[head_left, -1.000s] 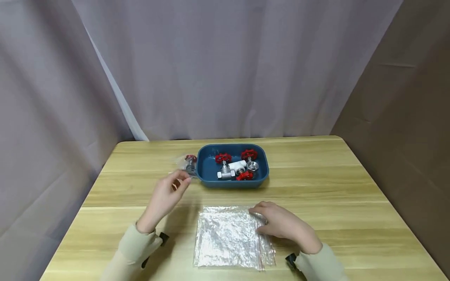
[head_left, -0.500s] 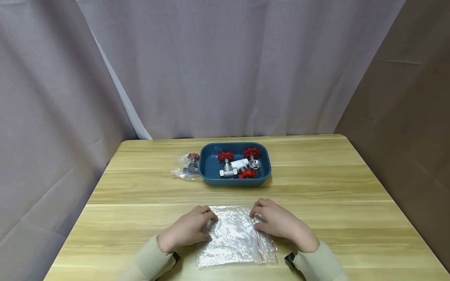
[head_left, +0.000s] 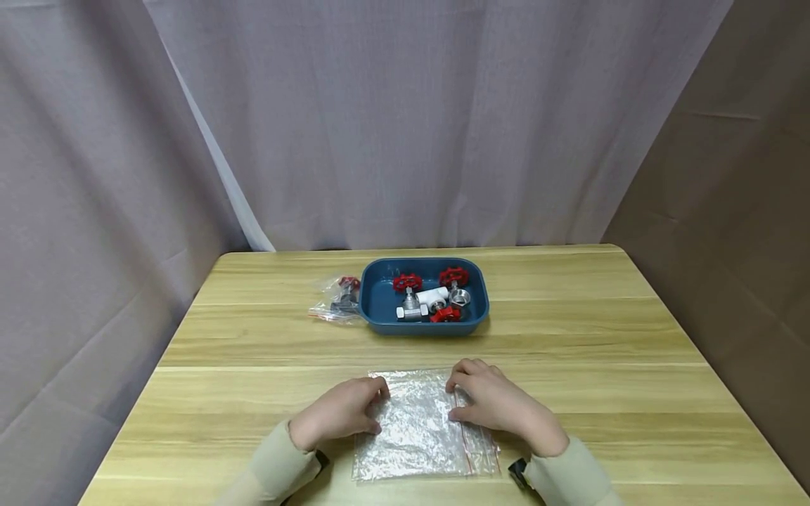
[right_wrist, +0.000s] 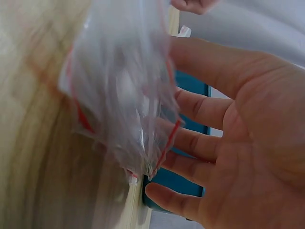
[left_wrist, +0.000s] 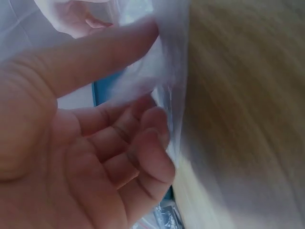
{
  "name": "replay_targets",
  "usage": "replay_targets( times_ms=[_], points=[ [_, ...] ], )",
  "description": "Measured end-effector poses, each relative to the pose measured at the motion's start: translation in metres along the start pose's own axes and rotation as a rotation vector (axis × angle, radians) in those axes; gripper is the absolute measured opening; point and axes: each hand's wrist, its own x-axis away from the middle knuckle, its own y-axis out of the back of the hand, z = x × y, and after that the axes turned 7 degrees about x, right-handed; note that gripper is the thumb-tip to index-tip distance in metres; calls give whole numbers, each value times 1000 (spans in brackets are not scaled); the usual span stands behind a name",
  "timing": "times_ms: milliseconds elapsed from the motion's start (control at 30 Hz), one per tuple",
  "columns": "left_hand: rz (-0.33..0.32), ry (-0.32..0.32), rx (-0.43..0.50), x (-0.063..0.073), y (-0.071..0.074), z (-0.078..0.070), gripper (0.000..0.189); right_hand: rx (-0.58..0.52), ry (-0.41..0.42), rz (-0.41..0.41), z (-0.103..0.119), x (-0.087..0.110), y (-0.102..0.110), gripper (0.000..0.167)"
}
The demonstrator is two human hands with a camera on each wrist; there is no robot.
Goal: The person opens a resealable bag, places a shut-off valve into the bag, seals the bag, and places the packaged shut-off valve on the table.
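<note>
Flat clear zip bags [head_left: 414,439] with red seal lines lie overlapping at the front middle of the table. At their left edge is my left hand [head_left: 342,411], fingertips bent down onto the film and thumb apart from them. My right hand [head_left: 496,400] rests over the upper right part, near the red seal lines. In the left wrist view, loose film [left_wrist: 171,62] stands up beside the thumb and curved fingers. The right wrist view has a raised bag [right_wrist: 124,95] with red edges in front of my nearly straight fingers [right_wrist: 190,143].
Behind the bags stands a blue tray [head_left: 424,328] holding red-wheeled valves [head_left: 411,310] and a white tee fitting [head_left: 432,296]. A bagged valve [head_left: 342,302] lies against its left side. Grey curtains [head_left: 411,126] close off the back of the wooden table [head_left: 569,337].
My left hand has come from beside the bagged valve down to the left edge of the flat bags. The right hand stays at the bags' right side, having shifted only slightly.
</note>
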Motion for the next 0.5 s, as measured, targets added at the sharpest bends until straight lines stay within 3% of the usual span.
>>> replay_targets(
  times_ms=[167,300,500],
  points=[
    [-33,-18,34,-1,2,3,26,-3,-1,-9,0,1,1,35],
    [-73,-39,127,0,9,5,22,-34,8,-50,-3,4,3,37],
    [-187,-29,248,5,31,0,12,-289,-12,-98,-9,4,14,34]
  ],
)
